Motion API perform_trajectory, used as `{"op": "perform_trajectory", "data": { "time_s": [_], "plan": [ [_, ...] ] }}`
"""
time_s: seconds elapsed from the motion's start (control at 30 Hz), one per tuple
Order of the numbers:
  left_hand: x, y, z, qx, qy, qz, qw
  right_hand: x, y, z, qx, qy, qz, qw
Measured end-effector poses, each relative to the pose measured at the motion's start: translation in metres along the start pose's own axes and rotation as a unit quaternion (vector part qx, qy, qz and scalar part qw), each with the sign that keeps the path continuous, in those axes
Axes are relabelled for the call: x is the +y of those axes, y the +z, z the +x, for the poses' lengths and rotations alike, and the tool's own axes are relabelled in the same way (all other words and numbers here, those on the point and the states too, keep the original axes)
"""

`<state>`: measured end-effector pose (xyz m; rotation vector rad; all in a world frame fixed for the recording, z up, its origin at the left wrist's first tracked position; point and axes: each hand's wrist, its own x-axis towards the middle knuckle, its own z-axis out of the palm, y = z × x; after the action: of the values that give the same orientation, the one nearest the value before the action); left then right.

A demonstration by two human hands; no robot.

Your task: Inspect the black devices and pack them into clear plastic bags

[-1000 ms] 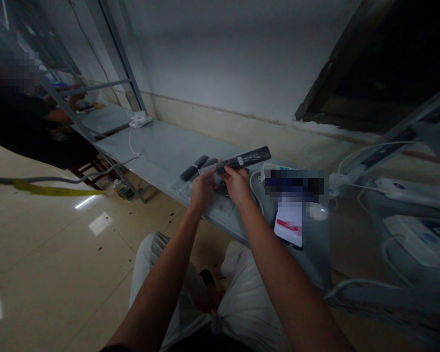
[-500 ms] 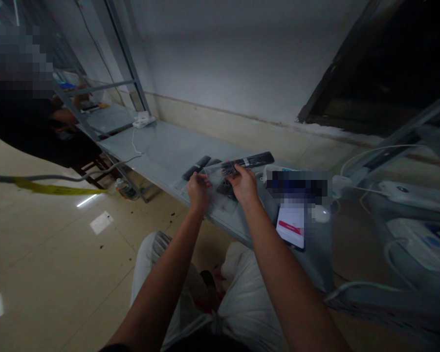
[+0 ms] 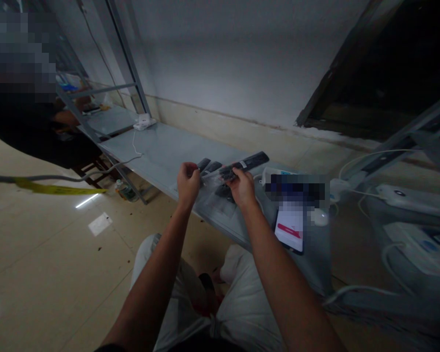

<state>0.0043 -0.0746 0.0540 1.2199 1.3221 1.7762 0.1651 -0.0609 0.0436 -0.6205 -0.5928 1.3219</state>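
Note:
My right hand (image 3: 243,186) is closed on a long black item (image 3: 255,161) with a small white label around its middle. Clear plastic film (image 3: 213,182) stretches from the item's near end toward my left hand (image 3: 188,183). My left fingers are pinched together at the film's left end, though their tips are partly hidden. Behind my left hand lie similar dark pieces (image 3: 211,167) on the grey table (image 3: 161,151). Another dark piece (image 3: 225,191) rests below my right fingers, partly covered by them.
A lit phone (image 3: 289,230) lies right of my right forearm, beside a round white object (image 3: 319,216). White power strips (image 3: 418,244) and cables crowd the right side. A small white device (image 3: 144,121) stands at the table's far left, and a person (image 3: 18,122) sits beyond.
My left hand has moved left and slightly up, away from my right hand, with the film between them. The right hand and black item have shifted slightly left.

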Motion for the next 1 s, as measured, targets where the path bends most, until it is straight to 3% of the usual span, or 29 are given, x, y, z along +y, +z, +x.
{"op": "perform_trajectory", "data": {
  "time_s": [0.13, 0.23, 0.43, 0.67, 1.0],
  "plan": [
    [0.005, -0.006, 0.000, -0.105, -0.144, -0.010, 0.984, -0.002, -0.001, 0.001, 0.007, 0.001, 0.022, 1.000],
    [0.004, -0.005, -0.009, -0.163, -0.179, 0.016, 0.970, -0.002, -0.001, 0.001, 0.001, 0.007, 0.031, 0.999],
    [0.001, -0.001, -0.009, -0.160, -0.138, 0.066, 0.975, -0.001, -0.002, 0.000, 0.000, 0.005, 0.023, 1.000],
    [0.000, -0.012, -0.003, -0.154, -0.193, -0.022, 0.969, -0.003, -0.003, 0.001, 0.012, 0.000, 0.026, 1.000],
    [-0.007, -0.015, -0.003, -0.147, -0.176, -0.077, 0.970, -0.004, -0.005, 0.001, 0.023, 0.024, 0.046, 0.998]
  ]
}}
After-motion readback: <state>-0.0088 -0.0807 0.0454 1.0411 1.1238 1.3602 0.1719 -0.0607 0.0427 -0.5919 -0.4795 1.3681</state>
